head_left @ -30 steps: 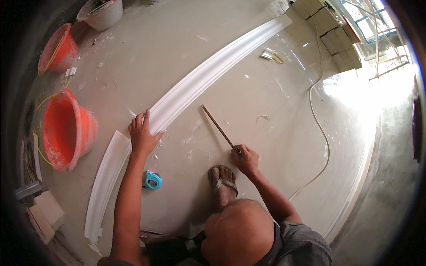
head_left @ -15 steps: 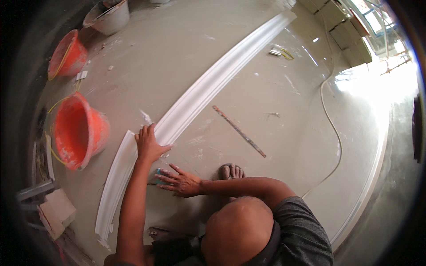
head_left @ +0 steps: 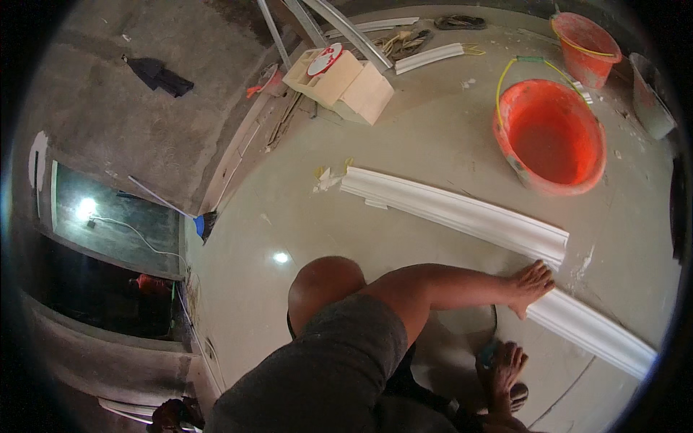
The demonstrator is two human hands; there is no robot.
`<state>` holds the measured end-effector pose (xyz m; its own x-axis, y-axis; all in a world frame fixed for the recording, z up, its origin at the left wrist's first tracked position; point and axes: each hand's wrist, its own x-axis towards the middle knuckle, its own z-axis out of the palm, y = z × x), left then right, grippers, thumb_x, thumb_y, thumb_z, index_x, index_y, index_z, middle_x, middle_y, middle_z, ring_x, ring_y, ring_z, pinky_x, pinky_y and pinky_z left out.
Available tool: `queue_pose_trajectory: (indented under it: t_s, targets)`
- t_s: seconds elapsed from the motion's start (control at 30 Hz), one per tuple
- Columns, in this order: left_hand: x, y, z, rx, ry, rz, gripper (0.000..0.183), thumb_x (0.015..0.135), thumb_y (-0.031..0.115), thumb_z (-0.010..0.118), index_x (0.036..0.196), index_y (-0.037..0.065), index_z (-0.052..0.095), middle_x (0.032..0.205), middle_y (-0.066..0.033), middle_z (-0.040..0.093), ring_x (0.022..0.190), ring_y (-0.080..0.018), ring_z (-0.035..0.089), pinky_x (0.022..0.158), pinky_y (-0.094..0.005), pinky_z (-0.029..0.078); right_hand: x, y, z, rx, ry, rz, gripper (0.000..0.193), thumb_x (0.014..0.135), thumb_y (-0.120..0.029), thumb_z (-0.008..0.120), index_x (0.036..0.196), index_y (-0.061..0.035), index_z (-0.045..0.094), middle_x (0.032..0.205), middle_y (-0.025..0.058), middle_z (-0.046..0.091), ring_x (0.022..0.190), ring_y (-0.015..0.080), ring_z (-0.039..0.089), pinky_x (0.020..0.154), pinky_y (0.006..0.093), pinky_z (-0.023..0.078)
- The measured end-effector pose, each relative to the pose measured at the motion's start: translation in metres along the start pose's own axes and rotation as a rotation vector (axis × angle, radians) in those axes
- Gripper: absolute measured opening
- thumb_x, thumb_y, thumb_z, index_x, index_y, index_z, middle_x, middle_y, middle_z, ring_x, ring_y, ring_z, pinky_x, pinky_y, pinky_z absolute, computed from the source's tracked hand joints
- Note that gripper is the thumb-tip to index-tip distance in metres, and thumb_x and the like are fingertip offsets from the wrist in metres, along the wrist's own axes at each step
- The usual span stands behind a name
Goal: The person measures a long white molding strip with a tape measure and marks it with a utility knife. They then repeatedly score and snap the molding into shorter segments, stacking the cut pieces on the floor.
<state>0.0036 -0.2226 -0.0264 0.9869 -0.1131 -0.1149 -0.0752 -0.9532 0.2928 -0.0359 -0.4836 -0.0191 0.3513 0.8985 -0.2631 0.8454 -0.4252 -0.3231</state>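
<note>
My left arm reaches to the right, and my left hand [head_left: 533, 289] grips across the near end of a long white moulding [head_left: 592, 332], thumb on one edge and fingers over the other. Just beyond my fingertips lies the end of a shorter white moulding [head_left: 455, 213], flat on the floor. Below, close to my foot [head_left: 518, 397], my right hand [head_left: 505, 366] has its fingers bent at a teal-handled tool [head_left: 488, 353]. A thin dark strip runs up from the teal part; the rest is hidden by the hand.
A large orange bucket [head_left: 552, 144] stands beyond the mouldings, with another orange bucket [head_left: 586, 54] and a grey bucket [head_left: 653, 94] behind. Pale wooden boxes [head_left: 361, 90], a moulding offcut [head_left: 429, 58] and coiled rope [head_left: 404, 45] lie farther off. A rough wall [head_left: 144, 123] rises at left.
My view has swung left, so the mouldings and buckets now appear farther right. My left hand stays at the moulding's end. My right hand's fingers, spread before, look more bent around the teal handle.
</note>
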Motion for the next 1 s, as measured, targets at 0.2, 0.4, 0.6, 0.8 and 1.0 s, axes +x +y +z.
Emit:
queue_pose_trajectory:
  t_s: [0.2,0.4,0.6,0.8,1.0]
  targets:
    - [-0.102,-0.048,0.014,-0.184,-0.006,-0.017,0.108,0.049,0.047,0.089,0.137,-0.004,0.052,0.127,-0.0240,0.054,0.120,-0.0402,0.051,0.104,-0.0538,0.039,-0.029,0.006,0.006,0.045,0.094,-0.090,0.051,0.081,-0.042,0.076,0.121,-0.0122,0.063,0.120,0.0108,0.060,0.115,0.0319,0.054,0.102,0.0524,0.040]
    - [-0.192,-0.109,-0.017,-0.205,-0.300,-0.227,0.108,0.057,0.047,0.093,0.142,-0.002,0.051,0.148,-0.0242,0.048,0.137,-0.0416,0.045,0.116,-0.0567,0.032,-0.037,0.028,-0.009,0.013,0.037,-0.002,0.063,0.081,-0.035,0.077,0.138,-0.0150,0.061,0.129,0.0110,0.060,0.121,0.0333,0.054,0.108,0.0551,0.038]
    - [-0.336,-0.204,-0.091,0.282,-0.743,-0.448,0.104,0.071,0.043,0.088,0.156,0.008,0.039,0.153,-0.0191,0.047,0.145,-0.0383,0.041,0.120,-0.0643,0.028,-0.040,0.023,-0.004,0.034,-0.002,0.011,0.070,0.077,-0.041,0.080,0.139,-0.0159,0.059,0.136,0.0069,0.058,0.127,0.0294,0.052,0.110,0.0516,0.036]
    - [-0.311,-0.215,-0.097,0.497,-1.095,-0.714,0.069,0.077,0.034,0.084,0.135,0.009,0.057,0.133,-0.0147,0.059,0.121,-0.0364,0.061,0.103,-0.0620,0.045,-0.031,0.013,-0.028,0.207,0.147,-0.007,0.065,0.080,-0.043,0.081,0.136,-0.0157,0.061,0.128,0.0083,0.061,0.122,0.0299,0.056,0.105,0.0512,0.039]
    - [-0.196,-0.107,-0.077,-0.008,-0.303,-0.320,0.050,0.092,0.031,0.070,0.133,0.005,0.057,0.129,-0.0179,0.057,0.115,-0.0382,0.060,0.101,-0.0508,0.048,-0.027,0.061,-0.044,0.111,0.445,0.461,0.045,0.086,-0.022,0.078,0.129,-0.0149,0.067,0.125,0.0092,0.063,0.118,0.0317,0.058,0.099,0.0486,0.042]
